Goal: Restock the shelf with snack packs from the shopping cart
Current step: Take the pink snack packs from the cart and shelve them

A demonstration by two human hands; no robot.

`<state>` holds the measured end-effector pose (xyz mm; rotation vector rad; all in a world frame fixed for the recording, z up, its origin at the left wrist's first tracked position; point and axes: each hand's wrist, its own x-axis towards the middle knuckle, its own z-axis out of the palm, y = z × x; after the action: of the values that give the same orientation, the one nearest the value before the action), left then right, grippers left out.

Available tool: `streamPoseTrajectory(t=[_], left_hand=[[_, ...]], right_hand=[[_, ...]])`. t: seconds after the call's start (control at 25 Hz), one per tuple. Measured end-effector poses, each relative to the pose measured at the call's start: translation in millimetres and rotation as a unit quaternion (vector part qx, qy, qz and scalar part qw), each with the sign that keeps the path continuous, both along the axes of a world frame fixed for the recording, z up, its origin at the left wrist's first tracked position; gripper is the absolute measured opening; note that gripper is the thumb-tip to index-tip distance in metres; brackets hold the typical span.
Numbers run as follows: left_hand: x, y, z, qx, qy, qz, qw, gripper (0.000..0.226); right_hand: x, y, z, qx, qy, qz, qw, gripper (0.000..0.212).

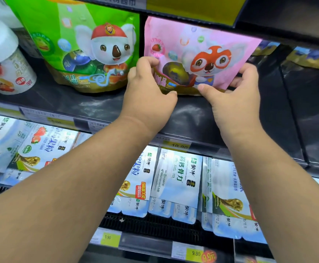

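Big soft pink plastic snack bag with fox picture (198, 56) stands on dark smooth shelf board (90, 107), tipped a bit, just right of shiny green snack bag with koala picture (82, 46). Left hand (149, 93) pinches pink bag's bottom left corner; right hand (234, 92) holds bottom right edge. Both grips closed on bag. Looks like bag nearly placed, needs straightening. Space right of pink bag mostly bare, so likely more to stock. Cart not in view. Flat white-blue pouches (175, 179) hang on the rack under pink bag.

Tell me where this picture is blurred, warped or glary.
Head view: wide-angle bend curves the shelf edge and stretches the forearms; the pink snack pack between left hand and right hand is soft, the white cup blurrier; pale glare streaks the dark shelf.
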<state>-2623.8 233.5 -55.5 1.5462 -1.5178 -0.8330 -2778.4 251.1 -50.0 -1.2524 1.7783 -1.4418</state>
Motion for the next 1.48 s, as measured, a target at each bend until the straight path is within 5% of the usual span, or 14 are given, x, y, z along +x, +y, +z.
streamPoseTrajectory(t=[0.32, 0.84, 1.12, 1.32, 1.48], left_hand=[[-5, -12, 3, 0.034, 0.006, -0.02, 0.999, 0.081], [-8, -36, -5, 0.037, 0.015, -0.037, 0.999, 0.089], [5, -18, 9, 0.078, 0.039, -0.037, 0.996, 0.089], [26, 22, 30, 0.114, 0.05, -0.017, 0.992, 0.087], [48, 78, 61, 0.155, 0.085, 0.018, 0.984, 0.083]], right_hand=[[-6, -37, -8, 0.006, 0.044, -0.024, 0.999, 0.041], [-9, -55, -12, 0.043, 0.052, 0.01, 0.998, 0.053], [1, -29, 4, 0.104, 0.034, -0.012, 0.994, 0.037], [18, 14, 27, 0.184, 0.016, 0.013, 0.983, 0.074], [38, 50, 55, 0.213, 0.017, 0.059, 0.975, 0.076]])
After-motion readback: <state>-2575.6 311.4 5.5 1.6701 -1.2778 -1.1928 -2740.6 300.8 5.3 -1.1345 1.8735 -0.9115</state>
